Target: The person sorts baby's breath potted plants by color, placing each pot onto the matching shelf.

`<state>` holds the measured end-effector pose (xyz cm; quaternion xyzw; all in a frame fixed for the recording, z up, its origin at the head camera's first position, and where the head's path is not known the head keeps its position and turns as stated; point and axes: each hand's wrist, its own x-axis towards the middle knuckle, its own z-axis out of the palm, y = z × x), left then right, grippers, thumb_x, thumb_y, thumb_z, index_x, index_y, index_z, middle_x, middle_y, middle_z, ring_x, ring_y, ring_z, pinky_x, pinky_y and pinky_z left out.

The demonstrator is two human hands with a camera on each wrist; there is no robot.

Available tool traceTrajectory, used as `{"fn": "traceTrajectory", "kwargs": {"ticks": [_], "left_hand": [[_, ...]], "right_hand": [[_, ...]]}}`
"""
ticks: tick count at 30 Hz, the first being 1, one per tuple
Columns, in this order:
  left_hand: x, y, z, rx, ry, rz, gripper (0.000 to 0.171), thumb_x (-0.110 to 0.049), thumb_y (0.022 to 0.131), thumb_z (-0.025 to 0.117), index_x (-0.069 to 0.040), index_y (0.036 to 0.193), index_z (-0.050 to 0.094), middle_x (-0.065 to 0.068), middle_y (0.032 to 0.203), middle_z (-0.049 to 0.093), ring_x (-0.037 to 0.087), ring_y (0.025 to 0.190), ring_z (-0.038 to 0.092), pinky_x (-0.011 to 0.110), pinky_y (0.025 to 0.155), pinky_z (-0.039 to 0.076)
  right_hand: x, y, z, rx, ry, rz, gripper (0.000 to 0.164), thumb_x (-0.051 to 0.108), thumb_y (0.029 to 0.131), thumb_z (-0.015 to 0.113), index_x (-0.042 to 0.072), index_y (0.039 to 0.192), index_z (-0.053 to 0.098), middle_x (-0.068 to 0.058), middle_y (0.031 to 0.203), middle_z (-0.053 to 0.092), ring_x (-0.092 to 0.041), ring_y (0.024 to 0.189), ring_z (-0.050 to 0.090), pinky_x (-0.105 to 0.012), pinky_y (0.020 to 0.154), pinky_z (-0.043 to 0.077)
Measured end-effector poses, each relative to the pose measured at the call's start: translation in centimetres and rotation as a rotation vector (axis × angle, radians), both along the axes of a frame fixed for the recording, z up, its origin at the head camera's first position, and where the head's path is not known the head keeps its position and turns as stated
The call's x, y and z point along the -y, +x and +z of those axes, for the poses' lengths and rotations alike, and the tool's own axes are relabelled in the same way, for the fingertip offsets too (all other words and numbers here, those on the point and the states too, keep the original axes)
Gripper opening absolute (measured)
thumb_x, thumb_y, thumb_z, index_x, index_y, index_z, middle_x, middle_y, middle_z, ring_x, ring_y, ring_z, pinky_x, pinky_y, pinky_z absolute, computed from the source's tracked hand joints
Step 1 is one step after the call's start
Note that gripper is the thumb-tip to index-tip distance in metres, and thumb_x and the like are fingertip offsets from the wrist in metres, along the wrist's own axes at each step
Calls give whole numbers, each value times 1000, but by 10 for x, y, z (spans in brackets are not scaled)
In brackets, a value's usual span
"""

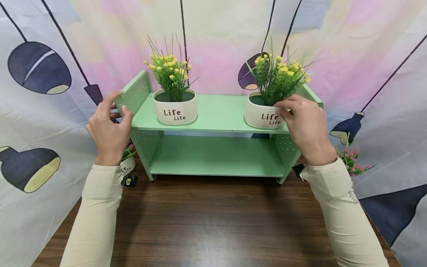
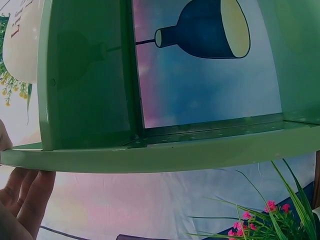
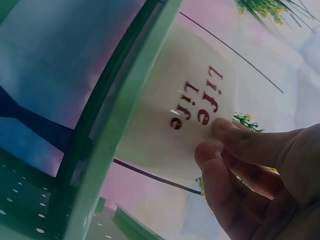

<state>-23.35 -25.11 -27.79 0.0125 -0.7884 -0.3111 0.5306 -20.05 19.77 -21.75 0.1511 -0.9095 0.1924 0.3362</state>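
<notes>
Brown tabletop (image 1: 213, 217) under green shelf (image 1: 220, 111).
I see left hand (image 1: 110, 128) pinching its side edge, right hand (image 1: 307, 126) pinching right pot (image 1: 258, 115) at rim; left pot (image 1: 176, 107) well apart.

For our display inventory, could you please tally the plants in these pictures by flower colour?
Yellow-flowered plants, standing on the green shelf: 2
Pink-flowered plants, one to each side, partly hidden: 2
Total: 4
</notes>
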Motion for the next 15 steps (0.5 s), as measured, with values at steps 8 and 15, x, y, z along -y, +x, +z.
{"fn": "traceTrajectory", "kwargs": {"ticks": [8, 15], "left_hand": [[-1, 1, 1, -3, -7, -27, 40, -17, 96, 63, -29, 132, 75, 14, 108, 79, 39, 83, 78, 32, 71, 32], [0, 1, 1, -16, -1, -24, 40, -15, 95, 64, -28, 132, 76, 14, 106, 79, 40, 82, 77, 32, 73, 34]], "right_hand": [[1, 1, -9, -57, -27, 5, 19, 7, 97, 74, 5, 115, 81, -16, 113, 76, -40, 89, 72, -56, 70, 51], [2, -1, -11, -78, -36, 22, 18, 6, 97, 74, 5, 113, 82, -15, 111, 77, -39, 93, 73, -57, 72, 51]]}}
